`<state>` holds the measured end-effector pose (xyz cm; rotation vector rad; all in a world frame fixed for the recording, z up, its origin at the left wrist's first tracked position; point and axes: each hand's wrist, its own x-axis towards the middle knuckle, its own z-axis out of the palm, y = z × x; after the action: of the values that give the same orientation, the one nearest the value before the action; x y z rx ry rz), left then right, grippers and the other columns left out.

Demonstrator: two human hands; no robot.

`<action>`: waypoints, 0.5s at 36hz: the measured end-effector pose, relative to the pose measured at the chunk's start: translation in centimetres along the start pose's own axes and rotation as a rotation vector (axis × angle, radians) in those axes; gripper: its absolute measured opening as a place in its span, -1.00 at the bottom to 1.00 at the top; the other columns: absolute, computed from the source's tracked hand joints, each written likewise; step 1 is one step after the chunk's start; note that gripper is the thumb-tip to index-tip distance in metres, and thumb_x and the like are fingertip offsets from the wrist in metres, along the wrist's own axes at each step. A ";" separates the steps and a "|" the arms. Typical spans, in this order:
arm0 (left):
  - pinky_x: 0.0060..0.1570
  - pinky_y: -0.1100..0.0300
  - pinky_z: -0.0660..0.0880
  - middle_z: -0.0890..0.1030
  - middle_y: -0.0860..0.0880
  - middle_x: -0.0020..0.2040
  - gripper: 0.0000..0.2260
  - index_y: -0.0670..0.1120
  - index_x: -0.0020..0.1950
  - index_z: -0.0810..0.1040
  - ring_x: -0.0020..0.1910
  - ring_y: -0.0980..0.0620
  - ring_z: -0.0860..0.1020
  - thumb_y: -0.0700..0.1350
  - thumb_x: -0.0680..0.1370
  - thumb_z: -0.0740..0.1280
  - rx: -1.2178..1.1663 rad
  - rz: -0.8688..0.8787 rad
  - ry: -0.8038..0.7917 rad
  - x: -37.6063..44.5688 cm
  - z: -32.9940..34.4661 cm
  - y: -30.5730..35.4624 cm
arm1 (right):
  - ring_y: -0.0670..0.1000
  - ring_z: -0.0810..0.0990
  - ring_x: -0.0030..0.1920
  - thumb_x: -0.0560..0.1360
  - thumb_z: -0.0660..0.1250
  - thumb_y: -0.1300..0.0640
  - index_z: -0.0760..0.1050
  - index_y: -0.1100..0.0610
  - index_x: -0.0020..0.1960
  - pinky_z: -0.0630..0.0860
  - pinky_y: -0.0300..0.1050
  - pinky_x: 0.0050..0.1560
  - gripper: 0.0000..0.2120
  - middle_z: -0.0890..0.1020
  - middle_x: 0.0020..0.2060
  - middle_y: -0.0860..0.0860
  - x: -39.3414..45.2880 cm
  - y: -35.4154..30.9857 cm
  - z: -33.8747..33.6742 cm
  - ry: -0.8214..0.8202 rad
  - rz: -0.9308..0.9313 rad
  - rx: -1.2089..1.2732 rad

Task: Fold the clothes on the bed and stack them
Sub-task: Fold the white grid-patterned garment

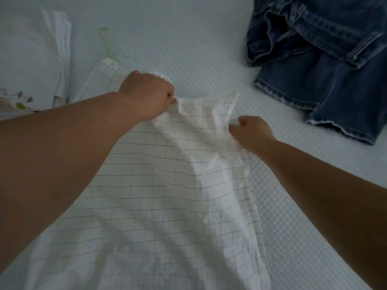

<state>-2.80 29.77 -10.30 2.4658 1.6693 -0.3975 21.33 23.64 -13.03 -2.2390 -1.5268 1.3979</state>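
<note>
Right now, through the head camera, I have both hands on the white cotton shirt with the thin dark grid check [159,185], which lies spread across the pale, quilted bed surface [188,38] and runs from the middle of the view down to the near edge. My left hand [147,94] is curled into a fist, pinching a bunched fold at the shirt's far edge, and my right hand [252,130] has its fingers curled round the cloth just beside the buttoned edge on the right, so the fabric between the two is lifted and creased. Well apart from this, at the upper right, a crumpled pair of faded blue denim jeans [326,59] lies unfolded. At the far left I can see a pile of white fabric [48,49] with a floral print at its near corner; I judge it to be the stack, though the glare makes it hard to read. I take this to be the start of folding the shirt, with the jeans left to do. The risk I see is a skewed fold: my left grip holds a wad, not a clean edge, so pulling could drag hidden layers and set wrinkles in. The lower part of the shirt is rumpled too, and carrying it over as it lies would trap those ridges. A slack pinch on the right could also let the buttoned edge slip.
</note>
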 end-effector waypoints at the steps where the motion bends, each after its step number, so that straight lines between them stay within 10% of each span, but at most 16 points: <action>1: -0.23 0.11 0.28 0.56 -0.08 -0.17 -0.71 -0.06 -0.01 0.57 -0.21 -0.08 0.45 0.07 0.61 0.13 -0.059 -0.020 0.041 0.0 -0.1 0.1 | -0.05 0.51 -0.37 0.46 0.32 -0.01 0.41 0.08 -0.34 0.40 -0.19 -0.41 -0.74 0.52 -0.41 -0.05 -0.5 1.2 -0.9 0.058 0.018 0.108; 6: -0.37 0.18 0.15 0.47 -0.10 -0.21 -0.67 -0.13 -0.05 0.52 -0.28 -0.09 0.42 0.10 0.59 0.14 -0.177 -0.058 0.259 1.0 -1.2 2.1 | 0.07 0.62 -0.20 0.39 0.45 -0.01 0.59 -0.03 -0.31 0.58 0.11 -0.06 -0.87 0.64 -0.32 -0.03 -3.1 6.1 -5.1 0.111 0.121 0.612; 14: 0.00 0.18 0.30 0.30 -0.14 0.31 -0.52 -0.08 0.37 0.28 0.16 -0.14 0.43 0.06 0.49 0.25 -0.607 -0.299 0.064 5.7 -0.8 8.5 | -0.11 0.51 -0.29 0.47 0.30 0.10 0.47 -0.04 0.02 0.35 -0.25 -0.42 -0.86 0.55 -0.27 -0.12 -1.5 8.3 -5.4 0.368 0.252 0.275; 18: 0.28 0.10 0.26 0.10 -0.11 0.51 -0.40 -0.04 0.45 0.23 0.41 -0.07 0.26 0.16 0.49 0.30 -0.672 -0.260 0.015 5.4 0.2 10.7 | -0.13 0.48 -0.12 0.48 0.30 0.02 0.41 -0.05 0.12 0.43 -0.24 -0.22 -0.78 0.46 -0.02 -0.11 -1.9 8.2 -4.2 0.399 0.171 0.228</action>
<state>9.00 30.45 -12.46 1.7780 1.7592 0.1482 29.88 19.73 -13.69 -2.3613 -1.0201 1.0128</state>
